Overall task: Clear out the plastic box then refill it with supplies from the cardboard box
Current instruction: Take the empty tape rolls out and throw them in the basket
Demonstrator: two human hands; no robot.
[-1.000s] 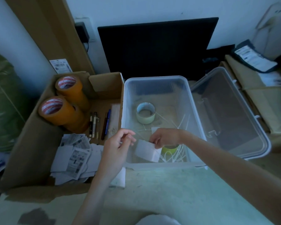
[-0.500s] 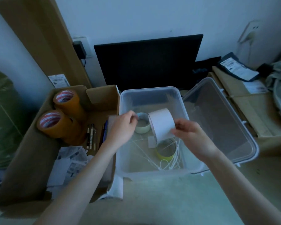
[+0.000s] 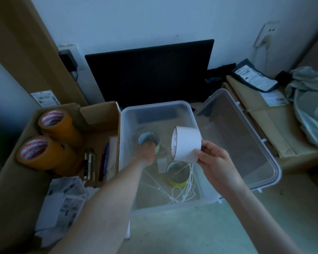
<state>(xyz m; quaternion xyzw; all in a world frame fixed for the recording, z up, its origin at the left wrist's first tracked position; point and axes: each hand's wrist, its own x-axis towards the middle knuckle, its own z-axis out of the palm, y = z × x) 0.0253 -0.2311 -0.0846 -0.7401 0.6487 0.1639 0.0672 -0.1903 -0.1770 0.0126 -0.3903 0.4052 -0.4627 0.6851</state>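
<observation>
Your right hand [image 3: 212, 160] pinches the white tape roll [image 3: 186, 143] by its lower edge, fingertips only, above the open plastic box [image 3: 200, 199]. That grip looks thin: if the roll tips, it could slip and fall back among the things you are trying to clear. Your left hand [image 3: 147, 153] is down inside the box at the pale tape roll [image 3: 148, 139] near the far wall; motion blur hides the fingers, so I cannot tell whether they are clamped on it or apart.

Still in the box lie a yellow-green tape roll [image 3: 176, 174], a small white paper slip [image 3: 162, 165] and a tangle of white cable ties [image 3: 184, 191]. The ties run over and through the yellow-green roll, so lifting it may drag them out in a bunch or scatter them on the floor.

The cardboard box [image 3: 9, 180] sits just beside the plastic one on the left, holding two orange tape rolls [image 3: 50, 142], pens [image 3: 95, 164] and printed paper slips [image 3: 62, 200]. The box's clear lid [image 3: 246, 143] leans open on the right, narrowing your way out on that side.
</observation>
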